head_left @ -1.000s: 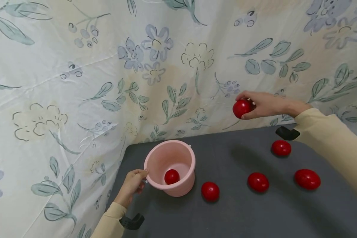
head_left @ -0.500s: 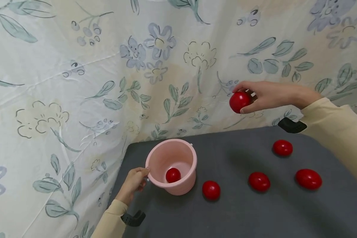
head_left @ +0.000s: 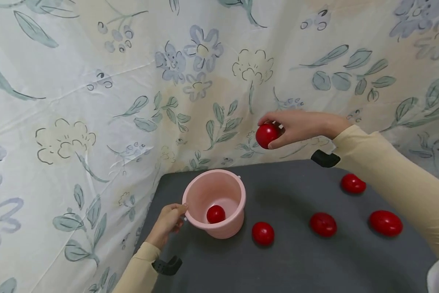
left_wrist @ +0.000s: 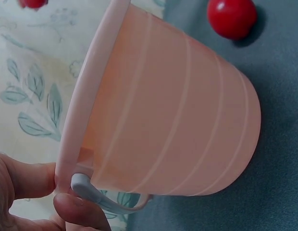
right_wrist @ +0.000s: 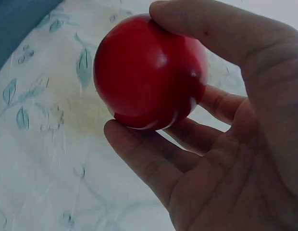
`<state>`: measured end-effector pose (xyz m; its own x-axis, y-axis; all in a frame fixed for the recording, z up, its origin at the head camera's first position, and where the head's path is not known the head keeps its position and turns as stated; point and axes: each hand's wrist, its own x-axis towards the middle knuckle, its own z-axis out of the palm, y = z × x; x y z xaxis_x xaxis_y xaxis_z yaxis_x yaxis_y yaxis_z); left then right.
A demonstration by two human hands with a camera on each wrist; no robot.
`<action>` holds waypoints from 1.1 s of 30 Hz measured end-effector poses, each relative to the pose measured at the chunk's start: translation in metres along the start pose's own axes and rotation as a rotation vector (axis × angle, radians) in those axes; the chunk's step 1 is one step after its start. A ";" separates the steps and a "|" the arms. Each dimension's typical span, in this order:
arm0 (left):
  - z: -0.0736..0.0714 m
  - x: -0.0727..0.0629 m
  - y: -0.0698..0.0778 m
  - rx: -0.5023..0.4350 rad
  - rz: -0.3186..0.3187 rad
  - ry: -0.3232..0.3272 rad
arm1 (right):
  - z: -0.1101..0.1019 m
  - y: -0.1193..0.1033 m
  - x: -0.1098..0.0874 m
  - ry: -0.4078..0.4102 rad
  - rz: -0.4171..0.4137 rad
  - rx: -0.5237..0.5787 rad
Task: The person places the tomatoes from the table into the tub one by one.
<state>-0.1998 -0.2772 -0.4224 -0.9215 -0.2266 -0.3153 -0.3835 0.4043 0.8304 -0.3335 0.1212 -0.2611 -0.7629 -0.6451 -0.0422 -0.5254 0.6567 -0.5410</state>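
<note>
My left hand [head_left: 168,223] pinches the rim of a pink bucket [head_left: 227,232] between thumb and fingers, beside the grey handle joint [left_wrist: 81,185] in the left wrist view. The bucket tilts a little toward me, and one red ball [head_left: 216,214] lies inside on its bottom. Above the table, to the right of the bucket and higher than its rim, my right hand [head_left: 300,124] holds another shiny red ball [right_wrist: 149,72]. Its thumb and fingers curl round the ball in the right wrist view.
On the dark grey table [head_left: 270,272] lie several more red balls: one [head_left: 263,234] just right of the bucket, others [head_left: 323,224] farther right, one [head_left: 353,183] partly behind my right sleeve. A floral cloth [head_left: 131,81] hangs behind and at the left.
My right hand has risen slightly, then moved left and a little down toward the bucket with the red ball. My left hand keeps its grip on the rim. The view has shifted slightly.
</note>
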 end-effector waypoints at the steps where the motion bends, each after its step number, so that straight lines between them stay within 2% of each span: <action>1: -0.001 0.000 0.000 0.000 -0.001 0.002 | 0.003 -0.003 0.006 -0.011 -0.013 0.001; 8: -0.003 0.000 -0.001 -0.008 -0.003 -0.014 | 0.027 -0.031 0.039 -0.084 -0.119 0.003; 15: -0.003 0.002 -0.001 -0.014 -0.003 -0.016 | 0.047 -0.057 0.062 -0.098 -0.210 -0.062; 22: -0.006 0.002 -0.004 -0.003 -0.006 -0.007 | 0.067 -0.078 0.082 -0.122 -0.213 -0.112; 29: -0.007 0.003 -0.005 -0.002 0.003 -0.024 | 0.082 -0.091 0.098 -0.215 -0.182 -0.051; 33: -0.005 0.005 -0.004 -0.010 0.009 -0.040 | 0.090 -0.096 0.104 -0.254 -0.179 -0.055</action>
<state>-0.2027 -0.2848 -0.4253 -0.9266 -0.1877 -0.3259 -0.3751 0.3973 0.8375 -0.3284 -0.0443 -0.2885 -0.5415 -0.8247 -0.1629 -0.6676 0.5397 -0.5129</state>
